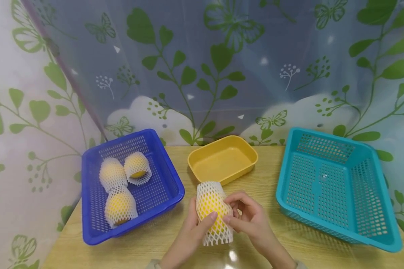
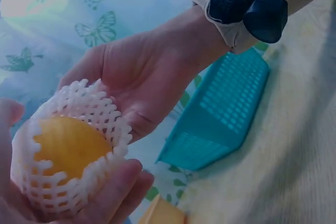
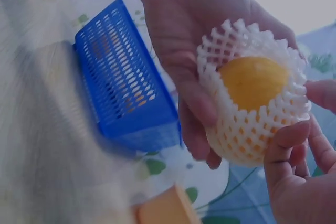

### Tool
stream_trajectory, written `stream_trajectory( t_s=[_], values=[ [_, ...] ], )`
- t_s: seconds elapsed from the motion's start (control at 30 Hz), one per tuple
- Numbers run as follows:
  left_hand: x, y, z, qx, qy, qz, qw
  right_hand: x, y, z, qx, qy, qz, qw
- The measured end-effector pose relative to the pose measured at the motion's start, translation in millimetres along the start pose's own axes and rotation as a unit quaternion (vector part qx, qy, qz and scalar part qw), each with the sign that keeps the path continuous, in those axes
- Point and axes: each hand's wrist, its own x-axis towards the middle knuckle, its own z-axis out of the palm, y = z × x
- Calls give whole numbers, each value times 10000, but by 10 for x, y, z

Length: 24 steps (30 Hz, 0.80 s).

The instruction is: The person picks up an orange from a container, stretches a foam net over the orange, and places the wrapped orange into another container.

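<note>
A yellow fruit [image 3: 254,82] in a white foam net sleeve [image 1: 215,235] is held between both hands, low over the front of the table in the head view. My left hand [image 1: 193,233] grips it from the left, thumb across the netting. On the other side my right hand [image 1: 256,220] pinches the net with thumb and curled fingers. In both wrist views one end of the sleeve gapes, and bare yellow skin shows inside its scalloped edge. Part of the left fingers is hidden behind the fruit.
To the left stands a blue basket [image 1: 170,175] holding several net-wrapped yellow fruits [image 1: 120,203]. A shallow yellow tray [image 1: 222,162] lies just beyond the hands. At the right is a teal basket [image 1: 330,194]. A patterned curtain [image 1: 195,56] hangs behind the wooden table [image 1: 266,179].
</note>
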Motion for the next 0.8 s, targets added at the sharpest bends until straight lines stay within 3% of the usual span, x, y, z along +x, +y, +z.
stream_trajectory(
  t_s=[0.2,0.33,0.5,0.63,0.8],
  values=[
    [25,140,-54,-130,661,253,9974,121,-85,72,-60,-424,-414,9982],
    [22,253,-171,-80,1010,381,9941,259,-118,114,-508,-289,-367,9976],
    [5,383,-384,73,1333,221,9908,458,-44,179,-1372,-38,-419,9897],
    [5,466,-585,315,1738,250,9840,639,84,239,-2410,48,-804,9672],
    [31,541,-840,1064,2306,230,9669,877,240,324,-3788,-103,-1492,9133]
  ],
)
